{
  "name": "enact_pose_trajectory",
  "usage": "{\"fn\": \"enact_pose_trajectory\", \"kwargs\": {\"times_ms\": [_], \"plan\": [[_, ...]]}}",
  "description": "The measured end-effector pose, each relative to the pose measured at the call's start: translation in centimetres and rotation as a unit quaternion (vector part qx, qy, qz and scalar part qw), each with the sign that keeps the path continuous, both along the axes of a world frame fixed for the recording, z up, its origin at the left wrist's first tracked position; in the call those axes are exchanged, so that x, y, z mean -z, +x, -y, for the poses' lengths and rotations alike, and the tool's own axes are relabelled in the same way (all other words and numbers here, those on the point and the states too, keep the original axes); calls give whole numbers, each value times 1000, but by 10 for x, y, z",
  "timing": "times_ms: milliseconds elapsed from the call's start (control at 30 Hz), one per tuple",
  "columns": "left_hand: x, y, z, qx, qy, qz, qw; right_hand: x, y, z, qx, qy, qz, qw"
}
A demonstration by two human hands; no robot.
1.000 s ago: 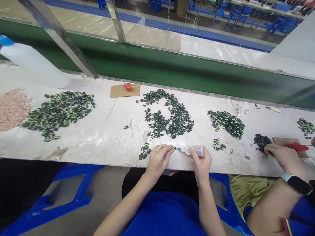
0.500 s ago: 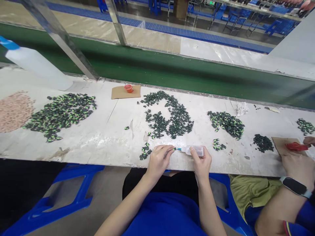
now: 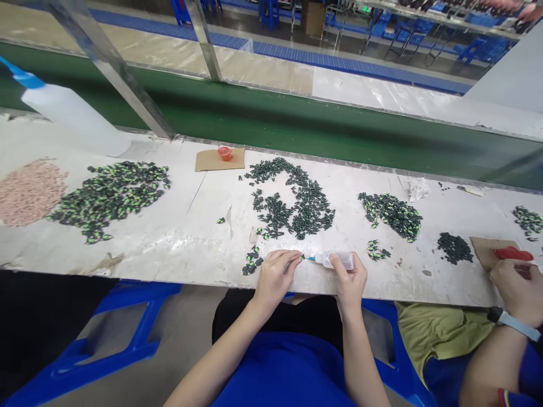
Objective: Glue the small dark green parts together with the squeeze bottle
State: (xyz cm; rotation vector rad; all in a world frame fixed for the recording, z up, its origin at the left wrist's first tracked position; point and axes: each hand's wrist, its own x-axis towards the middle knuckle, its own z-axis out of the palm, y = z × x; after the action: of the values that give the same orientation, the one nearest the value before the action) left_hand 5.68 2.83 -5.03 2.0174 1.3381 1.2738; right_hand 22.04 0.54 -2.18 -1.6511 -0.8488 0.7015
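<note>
My left hand (image 3: 276, 274) pinches a small dark piece with a green mark (image 3: 302, 257) between thumb and fingertips, just above the table's front edge. In my right hand (image 3: 351, 277) lies a small clear squeeze bottle (image 3: 341, 260), held on its side. Its blue nozzle (image 3: 311, 258) points left at the small piece, with a slight gap between them. Left of my left hand is a small group of green-and-black pieces (image 3: 251, 261). Beyond both hands spreads a large pile of dark small pieces (image 3: 311, 212).
Green-and-black piles lie left (image 3: 114, 192) and right (image 3: 394, 215). A pink pile (image 3: 31, 192) and a large white bottle (image 3: 78, 118) stand far left. A red cup (image 3: 224, 153) sits on cardboard. At right, a co-worker's hand (image 3: 520, 288) is near a red object (image 3: 513, 254).
The bottle nozzle has drawn slightly back from the small piece. The co-worker's hands have shifted near the red object. My left hand keeps its pinch.
</note>
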Motion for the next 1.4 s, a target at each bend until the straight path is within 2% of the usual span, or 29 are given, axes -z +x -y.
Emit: {"fn": "enact_pose_trajectory", "kwargs": {"times_ms": [200, 433, 567, 633, 700, 767, 800, 933, 1000, 1200, 1400], "plan": [[2, -1, -1, 10, 2, 0, 1000, 4, 11, -1, 80, 94, -80, 989], [4, -1, -1, 9, 2, -7, 1000, 2, 28, -22, 106, 104, -35, 988], [1, -1, -2, 14, 38, -8, 999, 3, 30, -28, 97, 57, 22, 993], [-2, -1, -3, 23, 49, -4, 999, 1, 26, -24, 104, 71, 72, 989], [-5, -2, -3, 31, 47, 1, 998, -4, 18, -16, 161, 123, 168, 965], [-6, -2, -4, 32, 43, 4, 999, -9, 7, -7, 204, 178, 274, 923], [-5, -2, -4, 28, 42, 1, 999, -11, 1, -4, 177, 188, 306, 916], [0, 0, -4, 5, 41, -23, 999, -11, -20, -8, -94, 105, 289, 947], [2, 1, -4, 1, 40, -29, 999, -7, -25, -21, -160, 73, 272, 946], [3, 3, -4, 3, 37, -27, 999, 3, -30, -58, -215, 19, 278, 936], [4, 1, -5, 1, 16, 10, 1000, 2, -28, -60, -217, 7, 250, 944]]}}
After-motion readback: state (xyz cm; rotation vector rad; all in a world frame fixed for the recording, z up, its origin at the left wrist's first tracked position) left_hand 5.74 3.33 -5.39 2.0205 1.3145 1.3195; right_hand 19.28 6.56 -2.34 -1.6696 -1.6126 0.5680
